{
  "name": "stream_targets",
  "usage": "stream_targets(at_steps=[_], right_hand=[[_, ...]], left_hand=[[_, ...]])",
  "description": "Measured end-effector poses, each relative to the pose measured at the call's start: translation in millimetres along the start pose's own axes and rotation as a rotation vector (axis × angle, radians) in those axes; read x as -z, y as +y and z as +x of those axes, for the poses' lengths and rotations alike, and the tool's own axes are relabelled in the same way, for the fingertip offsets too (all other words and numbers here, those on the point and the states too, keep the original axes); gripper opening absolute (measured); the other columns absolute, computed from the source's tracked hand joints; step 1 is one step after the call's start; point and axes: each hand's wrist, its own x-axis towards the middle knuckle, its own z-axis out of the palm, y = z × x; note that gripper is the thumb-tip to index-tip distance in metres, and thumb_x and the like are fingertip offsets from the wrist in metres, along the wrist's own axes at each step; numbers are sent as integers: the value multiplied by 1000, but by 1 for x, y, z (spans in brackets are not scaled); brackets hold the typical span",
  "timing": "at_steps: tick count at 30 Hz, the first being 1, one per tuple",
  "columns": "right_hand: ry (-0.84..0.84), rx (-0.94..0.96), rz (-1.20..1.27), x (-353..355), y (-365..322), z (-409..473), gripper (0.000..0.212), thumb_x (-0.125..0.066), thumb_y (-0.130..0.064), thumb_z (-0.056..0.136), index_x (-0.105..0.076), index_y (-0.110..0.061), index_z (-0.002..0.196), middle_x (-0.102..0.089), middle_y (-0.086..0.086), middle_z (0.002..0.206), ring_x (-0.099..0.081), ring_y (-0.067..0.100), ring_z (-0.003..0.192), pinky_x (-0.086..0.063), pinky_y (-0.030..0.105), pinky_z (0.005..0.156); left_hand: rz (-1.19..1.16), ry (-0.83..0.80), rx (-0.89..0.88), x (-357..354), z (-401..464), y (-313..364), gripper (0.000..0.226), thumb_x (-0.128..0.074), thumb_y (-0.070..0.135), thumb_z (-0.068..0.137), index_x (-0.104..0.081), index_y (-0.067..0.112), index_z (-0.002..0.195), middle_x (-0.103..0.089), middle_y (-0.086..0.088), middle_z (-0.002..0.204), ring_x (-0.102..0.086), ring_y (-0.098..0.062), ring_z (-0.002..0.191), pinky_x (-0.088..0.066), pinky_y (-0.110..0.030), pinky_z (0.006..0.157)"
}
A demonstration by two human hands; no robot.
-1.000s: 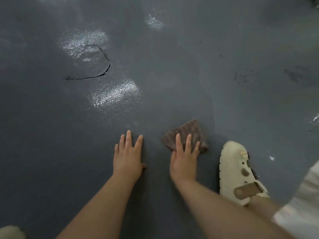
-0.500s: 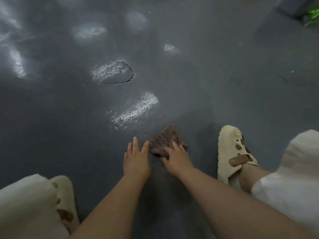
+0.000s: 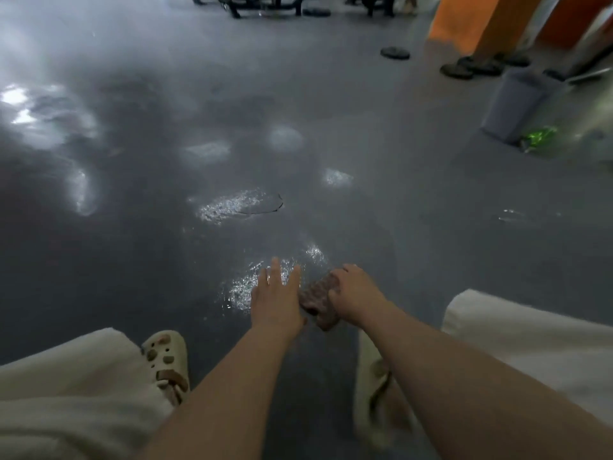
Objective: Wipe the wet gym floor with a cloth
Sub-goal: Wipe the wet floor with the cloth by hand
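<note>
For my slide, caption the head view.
Right hand grips a brown cloth beside the open left hand above a wet grey gym floor.

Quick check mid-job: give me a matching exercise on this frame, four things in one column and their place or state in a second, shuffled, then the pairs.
Column one:
1. left hand
2. right hand
3. cloth
4. grey bin

Column two:
A. brown, held between the two hands
B. fingers straight, over a shiny wet patch of floor
C. standing far off at the right, near a green thing
D. fingers curled round the cloth

Pairs: 1-B, 2-D, 3-A, 4-C
</note>
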Motion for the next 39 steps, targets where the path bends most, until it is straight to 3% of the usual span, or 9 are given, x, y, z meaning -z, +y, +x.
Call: stream_targets(at_steps=[8, 11, 18, 22, 24, 26, 29, 34, 39], right_hand=[[-314, 107, -401, 82, -11, 61, 47, -51, -32, 96, -45, -12, 139, -48, 11, 140, -45, 26, 128, -37, 31, 103], [-286, 173, -403, 90, -19, 84, 48, -49, -34, 97, -43, -14, 140, -47, 10, 141, -43, 26, 129, -35, 28, 100], [-302, 221, -143, -25, 41, 108, 38, -51, -18, 94, -54, -6, 130, -47, 12, 138, -42, 25, 130, -30, 28, 102], [-261, 125, -198, -102, 66, 106, 55, -39, -30, 100, -26, -5, 147, -13, 18, 156, -16, 30, 144, -12, 28, 115], [-268, 76, -158, -138, 68, 111, 62, -25, -45, 99, -49, 0, 134, -38, 26, 144, -40, 47, 129, -35, 46, 105], [-253, 21, -175, -168, 71, 115, 75, -7, -57, 96, -60, -11, 124, -57, 21, 129, -55, 48, 113, -48, 54, 86], [-178, 25, -221, -190, 75, 123, 70, -5, -65, 92, -40, -22, 136, -46, 16, 141, -33, 47, 127, -28, 59, 103], [-63, -3, -188, -183, 83, 167, 62, -27, -59, 87, -32, -33, 144, -33, 7, 152, -18, 45, 136, -9, 71, 103], [-7, -202, -147, -164, 49, 251, 58, -23, -51, 98, -1, -40, 150, 13, -2, 159, 17, 40, 142, 7, 69, 106]], left_hand=[[25, 31, -4, 7, 31, 5, 81, -58, 22, 92, -3, 30, 151, 16, -8, 158, 9, -31, 145, -8, -40, 117], [21, -22, -23, -3, 50, 7, 85, -60, 22, 90, -1, 31, 151, 19, -7, 157, 11, -30, 145, -6, -41, 117], [62, -161, -75, -48, 92, -11, 84, -58, 26, 89, -2, 30, 151, 17, -8, 157, 10, -30, 145, -8, -41, 118], [121, -268, -56, -79, 109, -37, 87, -61, 25, 89, 0, 31, 151, 21, -5, 156, 12, -29, 145, -8, -42, 117], [141, -314, -51, -89, 119, -50, 91, -64, 34, 87, 1, 31, 151, 23, -6, 156, 12, -30, 145, -7, -42, 117], [156, -353, -32, -96, 129, -61, 93, -64, 38, 87, 3, 30, 151, 24, -6, 156, 14, -30, 145, -6, -41, 117], [168, -393, 10, -108, 141, -78, 95, -64, 38, 87, 6, 30, 151, 27, -7, 154, 15, -30, 144, -6, -42, 118], [156, -492, 161, -119, 156, -95, 108, -68, 43, 83, 17, 31, 148, 35, -13, 150, 21, -38, 141, -13, -61, 111], [134, -555, 218, -129, 160, -113, 112, -69, 43, 82, 22, 30, 146, 35, -11, 150, 22, -36, 141, -17, -59, 112]])
